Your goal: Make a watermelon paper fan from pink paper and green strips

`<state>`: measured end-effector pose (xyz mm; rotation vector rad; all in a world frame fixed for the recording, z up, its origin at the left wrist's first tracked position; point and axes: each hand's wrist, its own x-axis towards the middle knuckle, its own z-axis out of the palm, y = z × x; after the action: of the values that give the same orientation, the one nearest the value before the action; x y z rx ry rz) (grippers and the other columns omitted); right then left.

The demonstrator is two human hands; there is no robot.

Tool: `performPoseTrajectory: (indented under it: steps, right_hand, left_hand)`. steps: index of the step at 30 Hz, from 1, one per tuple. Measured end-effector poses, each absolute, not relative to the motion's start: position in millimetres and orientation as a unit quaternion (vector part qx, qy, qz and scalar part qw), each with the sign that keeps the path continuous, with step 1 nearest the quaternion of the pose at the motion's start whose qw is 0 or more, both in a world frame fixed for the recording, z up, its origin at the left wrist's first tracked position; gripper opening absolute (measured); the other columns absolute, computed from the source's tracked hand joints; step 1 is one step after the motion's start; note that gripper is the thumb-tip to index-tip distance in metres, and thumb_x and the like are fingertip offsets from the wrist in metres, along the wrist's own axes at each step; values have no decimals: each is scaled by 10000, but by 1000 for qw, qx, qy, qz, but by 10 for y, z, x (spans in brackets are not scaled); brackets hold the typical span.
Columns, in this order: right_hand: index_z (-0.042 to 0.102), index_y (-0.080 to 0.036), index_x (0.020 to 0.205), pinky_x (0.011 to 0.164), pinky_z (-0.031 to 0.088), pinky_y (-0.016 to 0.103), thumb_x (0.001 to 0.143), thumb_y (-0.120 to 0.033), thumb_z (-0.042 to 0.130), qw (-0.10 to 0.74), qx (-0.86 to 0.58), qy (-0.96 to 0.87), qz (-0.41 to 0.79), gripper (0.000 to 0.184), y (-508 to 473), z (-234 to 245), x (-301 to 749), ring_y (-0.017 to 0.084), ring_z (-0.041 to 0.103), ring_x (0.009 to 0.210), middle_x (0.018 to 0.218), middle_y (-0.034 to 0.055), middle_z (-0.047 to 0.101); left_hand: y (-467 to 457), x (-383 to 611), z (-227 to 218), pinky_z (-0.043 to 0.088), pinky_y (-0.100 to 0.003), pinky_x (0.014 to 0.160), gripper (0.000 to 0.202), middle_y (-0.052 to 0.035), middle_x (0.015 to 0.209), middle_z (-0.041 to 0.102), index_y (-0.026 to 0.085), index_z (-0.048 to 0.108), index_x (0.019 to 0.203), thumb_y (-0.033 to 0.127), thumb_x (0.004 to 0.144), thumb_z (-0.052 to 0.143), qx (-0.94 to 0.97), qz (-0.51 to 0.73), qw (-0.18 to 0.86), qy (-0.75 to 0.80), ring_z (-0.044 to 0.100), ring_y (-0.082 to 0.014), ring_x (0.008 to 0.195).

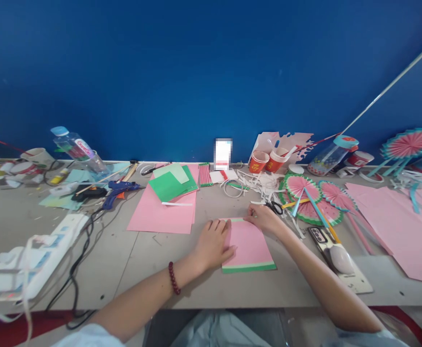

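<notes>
A pink paper sheet (250, 246) lies on the table before me, with pale green and darker green strips showing along its near edge. A light green strip also shows at its far edge. My left hand (213, 242) rests flat on the left side of the sheet, fingers stretched out. At the far right corner, my right hand (262, 218) has its fingers pinched together on the paper's edge. Black-handled scissors (276, 207) lie just beyond the right hand, partly hidden by white paper scraps (265, 185).
Green sheets (165, 187) sit on larger pink paper (153, 217). At left are a blue glue gun (118, 190), power strip (57, 250) and tilted bottle (78, 147). Folded watermelon fans (305, 193), red paper cups (259, 162) and a phone (337, 258) are at right.
</notes>
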<state>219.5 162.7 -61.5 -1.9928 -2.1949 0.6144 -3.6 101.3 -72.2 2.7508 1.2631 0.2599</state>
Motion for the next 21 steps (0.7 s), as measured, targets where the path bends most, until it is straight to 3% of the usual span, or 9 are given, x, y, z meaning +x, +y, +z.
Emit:
performPoseTrajectory:
  steps: [7,13,17,21]
  right_hand:
    - [603,-187,831,542,262,225,801,-277,599,30,-695,-695,184,94,1559,-630,2377,157,549,640,681,22,617]
    - [629,-198,916,581,348,252,893,-241,440,78,-716,-685,106,196,1349,-568,2474,192,605,712,787,62,673]
    - [636,-188,1059,841,453,319,903,-172,352,167,-616,-769,50,324,1136,-589,2223,215,604,1001,1054,95,681]
    - [531,-177,1300,1057,380,413,917,-173,343,140,-494,-856,57,427,967,-670,1873,216,487,1256,1346,89,552]
  left_hand:
    - [1011,-40,-740,344,-399,917,648,-131,1182,546,118,387,1376,513,868,462,903,81,56,418,441,-279,1088]
    - [1009,-30,-744,355,-417,906,642,-134,1177,553,118,388,1377,492,863,476,902,89,60,419,451,-284,1075]
    - [1000,-15,-720,359,-423,911,628,-138,1176,561,114,418,1351,486,852,498,900,90,61,423,457,-292,1083]
    - [995,-6,-711,366,-423,913,584,-142,1177,552,107,463,1304,476,852,498,900,96,54,423,467,-293,1079]
